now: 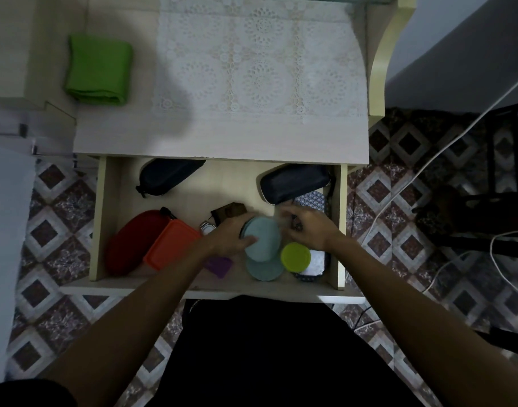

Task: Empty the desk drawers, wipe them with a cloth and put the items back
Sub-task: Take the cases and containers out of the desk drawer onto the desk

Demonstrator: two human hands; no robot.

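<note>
Drawer [102,218]: pulled out under the tabletop [222,139], well stocked; emptying judged barely begun or, equally, refilling nearly done; the picture alone cannot settle which.

Contents, left to right: red case [131,242] and orange box [171,246] touching at the left wall; dark zip case [168,176] at the back left; small brown item [231,210], partly hidden; purple piece [219,266] near the front; second dark case [294,183] at the back right, over a patterned cloth pouch [310,201]; a second pale-blue disc [265,270] and a lime-lidded jar [296,257] at the front.

Left hand [229,236]: fingers curled round a pale-blue round container [262,237], thumb across its lid; the container sits mid-drawer, over the second disc.

Right hand [310,230]: fingers bent down just beside the container; whether they pinch anything cannot be told, the spot being dim and blurred.

Green cloth [99,70]: folded, on the tabletop's far left, well apart from the drawer, beside a lace runner [257,63].

Outstanding, by judgement: wiping not in hand at present; other drawers not in view.
</note>
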